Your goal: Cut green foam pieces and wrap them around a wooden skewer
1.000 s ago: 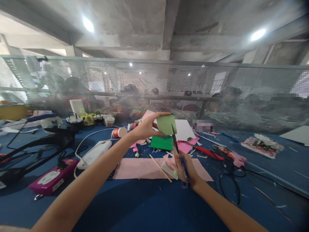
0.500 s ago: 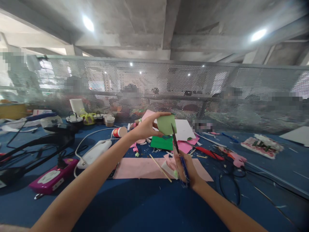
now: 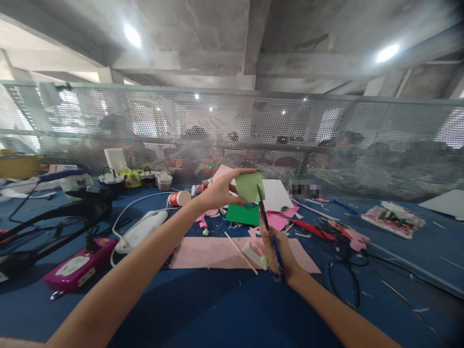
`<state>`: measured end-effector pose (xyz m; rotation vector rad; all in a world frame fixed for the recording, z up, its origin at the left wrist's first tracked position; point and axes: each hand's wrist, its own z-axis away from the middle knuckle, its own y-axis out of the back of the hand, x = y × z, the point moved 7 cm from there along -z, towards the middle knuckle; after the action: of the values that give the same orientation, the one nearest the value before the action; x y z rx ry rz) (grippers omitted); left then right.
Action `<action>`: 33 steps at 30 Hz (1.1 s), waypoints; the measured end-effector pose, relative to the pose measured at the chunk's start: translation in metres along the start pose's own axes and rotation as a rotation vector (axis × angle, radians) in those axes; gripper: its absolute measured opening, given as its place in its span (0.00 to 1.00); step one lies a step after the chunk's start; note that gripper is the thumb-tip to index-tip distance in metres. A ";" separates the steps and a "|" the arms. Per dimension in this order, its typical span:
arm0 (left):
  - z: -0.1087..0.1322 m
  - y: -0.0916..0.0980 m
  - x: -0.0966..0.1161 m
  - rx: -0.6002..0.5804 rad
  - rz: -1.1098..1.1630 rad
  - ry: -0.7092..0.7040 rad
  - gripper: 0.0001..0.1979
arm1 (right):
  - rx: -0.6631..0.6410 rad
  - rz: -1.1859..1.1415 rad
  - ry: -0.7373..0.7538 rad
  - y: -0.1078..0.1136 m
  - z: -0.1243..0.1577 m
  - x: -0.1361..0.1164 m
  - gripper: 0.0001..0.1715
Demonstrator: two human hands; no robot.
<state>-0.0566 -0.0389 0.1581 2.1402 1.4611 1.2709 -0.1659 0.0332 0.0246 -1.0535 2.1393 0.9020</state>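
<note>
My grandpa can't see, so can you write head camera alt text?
A left hand holds up a light green sheet, and the right hand holds blue-handled scissors that overlap it in view, above a cluttered blue table.

We hold a pale green, squarish sheet of paper [image 3: 248, 187] upright above the blue tabletop [image 3: 217, 304]. Our blue-handled metal scissors [image 3: 264, 212] point upward, tilted slightly left, blade tips overlapping the sheet's right part; whether they touch, we cannot tell.

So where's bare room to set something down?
On the blue tabletop, between the left forearm and right forearm, in front of the pink strip. It's crowded beyond that strip, around the green sheet, and leftward around the purple power block.
</note>
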 end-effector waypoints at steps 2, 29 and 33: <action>0.000 0.000 0.000 -0.003 -0.005 0.000 0.36 | 0.014 0.023 0.016 0.001 0.000 0.001 0.24; 0.001 -0.006 0.001 -0.024 0.028 0.019 0.37 | 0.042 0.046 -0.001 0.004 0.000 0.002 0.25; 0.001 -0.012 -0.003 -0.040 0.064 -0.008 0.39 | 0.072 0.029 -0.024 0.007 -0.001 -0.001 0.26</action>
<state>-0.0640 -0.0356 0.1481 2.1800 1.3628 1.2999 -0.1711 0.0360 0.0280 -0.9734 2.1563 0.8405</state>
